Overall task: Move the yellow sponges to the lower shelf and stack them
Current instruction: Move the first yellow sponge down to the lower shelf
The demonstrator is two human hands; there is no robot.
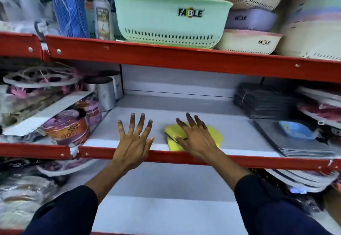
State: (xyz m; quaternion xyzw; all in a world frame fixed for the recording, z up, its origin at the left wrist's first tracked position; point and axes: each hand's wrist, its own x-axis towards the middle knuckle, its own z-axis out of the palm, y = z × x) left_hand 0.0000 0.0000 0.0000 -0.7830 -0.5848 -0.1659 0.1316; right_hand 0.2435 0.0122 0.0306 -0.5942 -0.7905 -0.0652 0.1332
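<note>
Two yellow sponges point(215, 133) lie overlapped, one on the other, on the middle shelf point(151, 109) near its red front edge; a dark line marks the upper one's edge. My right hand point(195, 135) rests flat on top of them with fingers spread and not curled around them. To the left of the sponges, my left hand point(133, 138) hovers over the bare shelf surface, fingers spread, holding nothing. The lower shelf point(166, 194) shows as a grey-white surface between my forearms.
Pastel plastic baskets point(169, 22) fill the top shelf. Metal tins point(105, 94) and packaged goods point(66, 125) crowd the middle shelf's left; dark folded stacks point(262, 101) and flat packs point(295, 138) sit at its right. Bagged items point(24, 194) flank the lower shelf.
</note>
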